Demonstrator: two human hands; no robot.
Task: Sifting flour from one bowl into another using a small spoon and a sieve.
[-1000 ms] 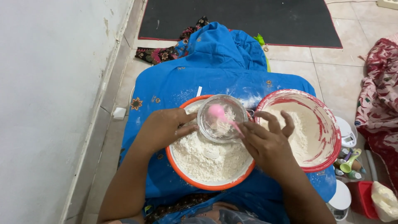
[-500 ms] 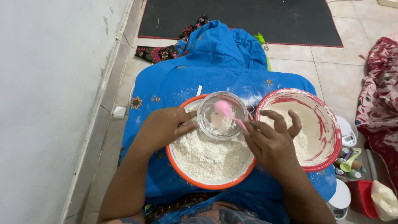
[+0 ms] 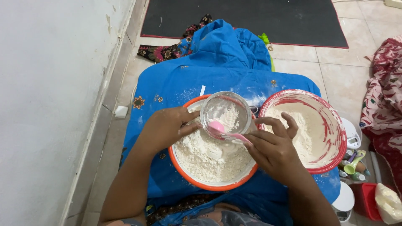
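Blue cloth (image 3: 176,90): hands (image 3: 167,127) (image 3: 272,148) crowd orange bowl (image 3: 184,171).

A cloth (image 3: 176,83) covers the middle of the frame, with two bowls on it. The flour bowl (image 3: 209,178) sits at lower centre; the second bowl (image 3: 331,125) is just right of it, touching. A sieve (image 3: 226,111) sits over the flour bowl's upper edge, a spoon (image 3: 222,129) inside it. A mat (image 3: 251,19) lies along the top, a wall (image 3: 46,104) at left.
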